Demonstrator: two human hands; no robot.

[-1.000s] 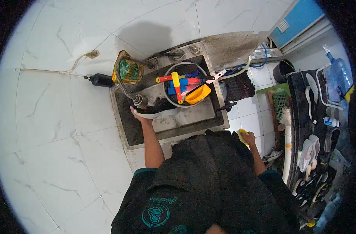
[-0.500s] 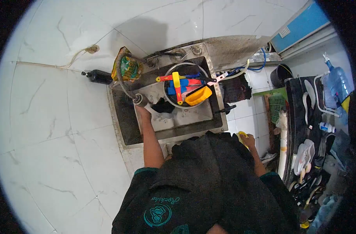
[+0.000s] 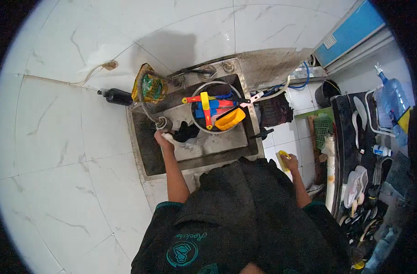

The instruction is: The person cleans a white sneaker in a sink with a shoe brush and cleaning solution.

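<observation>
My left hand (image 3: pixel 164 140) is in the sink (image 3: pixel 217 145), just below the mouth of the tap (image 3: pixel 163 123). Its fingers are closed on the white end of a black-and-white item (image 3: pixel 186 132), whose kind I cannot tell. A yellow scrubbing brush (image 3: pixel 282 160) is gripped in my right hand (image 3: pixel 290 162), out beyond the sink's right side above the tiled floor. Close to the black part stands a round metal basin (image 3: pixel 193 119), filled with red-and-yellow handled tools (image 3: pixel 206 109) and a yellow-orange brush (image 3: pixel 230 119).
A yellow-green pouch (image 3: pixel 150 86) and a dark bottle (image 3: pixel 117 96) stand at the sink's back left corner. On the right, a dark shelf (image 3: pixel 343 118) carries sandals (image 3: pixel 356 185), a white bottle (image 3: pixel 382 150) and a blue water jug (image 3: pixel 395 96). A black bucket (image 3: pixel 327 91) sits behind.
The yellow brush has turned and come further into view at my right hand. In the sink, the black-and-white item has shifted toward me, and its white end now shows.
</observation>
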